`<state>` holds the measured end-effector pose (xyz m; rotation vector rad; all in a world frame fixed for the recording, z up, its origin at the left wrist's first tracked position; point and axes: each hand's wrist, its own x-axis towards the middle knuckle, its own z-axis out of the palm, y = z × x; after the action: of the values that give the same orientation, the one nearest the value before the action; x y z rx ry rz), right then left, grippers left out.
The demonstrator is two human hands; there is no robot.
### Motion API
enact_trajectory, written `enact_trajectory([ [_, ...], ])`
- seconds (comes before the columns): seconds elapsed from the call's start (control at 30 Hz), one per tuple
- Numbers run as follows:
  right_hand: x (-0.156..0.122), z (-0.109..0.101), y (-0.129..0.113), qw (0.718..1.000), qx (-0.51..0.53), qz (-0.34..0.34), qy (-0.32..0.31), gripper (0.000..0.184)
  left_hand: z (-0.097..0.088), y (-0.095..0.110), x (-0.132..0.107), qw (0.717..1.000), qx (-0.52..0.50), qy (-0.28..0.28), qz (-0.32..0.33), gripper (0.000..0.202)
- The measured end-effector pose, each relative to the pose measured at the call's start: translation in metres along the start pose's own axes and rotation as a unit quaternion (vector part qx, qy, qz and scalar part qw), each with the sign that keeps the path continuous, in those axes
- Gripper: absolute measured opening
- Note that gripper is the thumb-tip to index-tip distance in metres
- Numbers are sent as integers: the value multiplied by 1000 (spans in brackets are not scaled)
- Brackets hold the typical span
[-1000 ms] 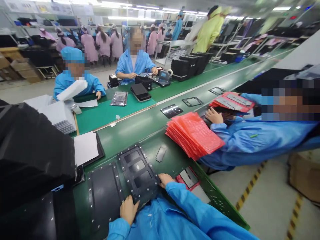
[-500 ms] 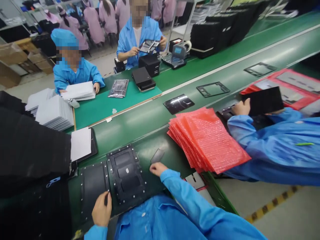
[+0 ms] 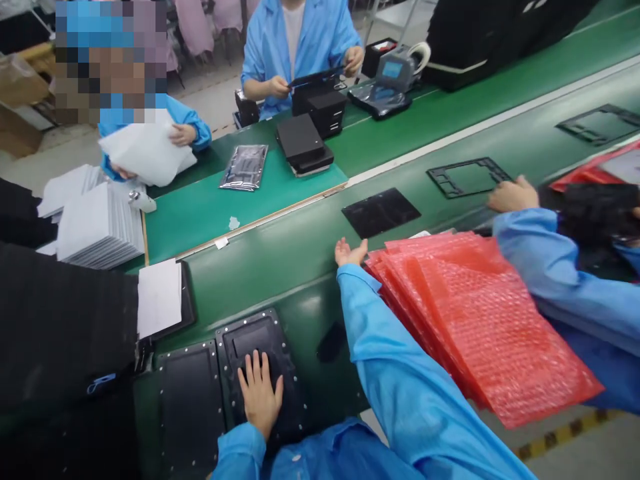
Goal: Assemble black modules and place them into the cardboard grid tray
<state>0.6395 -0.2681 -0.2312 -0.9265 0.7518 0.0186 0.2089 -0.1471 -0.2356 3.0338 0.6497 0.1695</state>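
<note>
My left hand [image 3: 260,393] lies flat, fingers spread, on a black studded tray [image 3: 263,347] at the near edge of the green conveyor belt [image 3: 290,260]. A second black tray [image 3: 190,400] sits just left of it. My right hand [image 3: 350,253] is stretched out over the belt, palm up and open, holding nothing. It hovers beside the stack of red bubble-wrap bags [image 3: 475,313] and near a black flat panel [image 3: 380,212] on the belt. A small dark piece [image 3: 331,341] lies on the belt under my right sleeve.
A co-worker's hand [image 3: 513,195] on the right reaches to a black frame [image 3: 467,177] on the belt. Across the belt, two people in blue coats work at a green bench with white sheet stacks [image 3: 100,223], a silver bag [image 3: 245,167] and black boxes [image 3: 305,143]. Black material [image 3: 60,333] fills the left.
My left hand moved from the tray's left edge onto its middle and flattened. My right hand left the small dark piece and reached far forward over the belt. The view tilted down.
</note>
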Motion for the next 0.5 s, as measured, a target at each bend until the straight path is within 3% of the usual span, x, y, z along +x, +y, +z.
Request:
enact_trajectory([
  [0.2, 24, 11, -17, 992, 91, -28, 85, 59, 2, 4, -6, 1000, 3, 5, 16, 47],
  [0.37, 30, 14, -11, 988, 125, -49, 81, 58, 3, 1, -9, 1000, 8, 3, 22, 46],
  [0.5, 29, 15, -9, 991, 89, -45, 89, 56, 3, 2, -11, 999, 18, 9, 39, 44],
])
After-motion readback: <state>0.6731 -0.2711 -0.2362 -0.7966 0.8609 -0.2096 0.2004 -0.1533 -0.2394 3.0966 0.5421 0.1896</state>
